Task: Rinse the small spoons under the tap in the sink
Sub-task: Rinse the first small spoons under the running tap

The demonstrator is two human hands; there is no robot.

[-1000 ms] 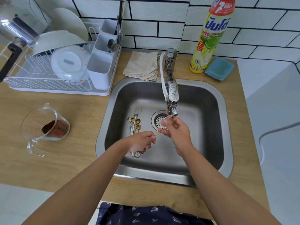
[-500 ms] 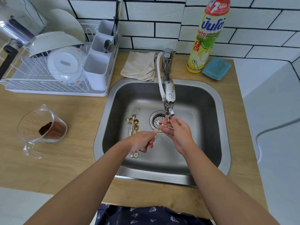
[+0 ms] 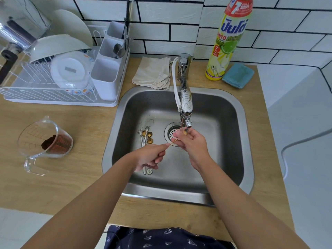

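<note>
Over the sink (image 3: 248,141), the left hand (image 3: 150,157) pinches a thin gold spoon (image 3: 173,141) by its handle. The right hand (image 3: 192,143) curls round its bowl end, apparently, just under the tap (image 3: 186,105). More spoons (image 3: 146,138) lie beside the drain (image 3: 172,131).

Wooden counter (image 3: 86,126) carries rack (image 3: 53,97), jug (image 3: 45,141), cloth (image 3: 152,73), bottle (image 3: 228,42), sponge (image 3: 238,75)

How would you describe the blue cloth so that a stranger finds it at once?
Start at the steel sink, then look to the counter behind its right corner. Beside the tall yellow soap bottle lies the blue cloth, the only blue thing; the other cloth is beige.
</note>
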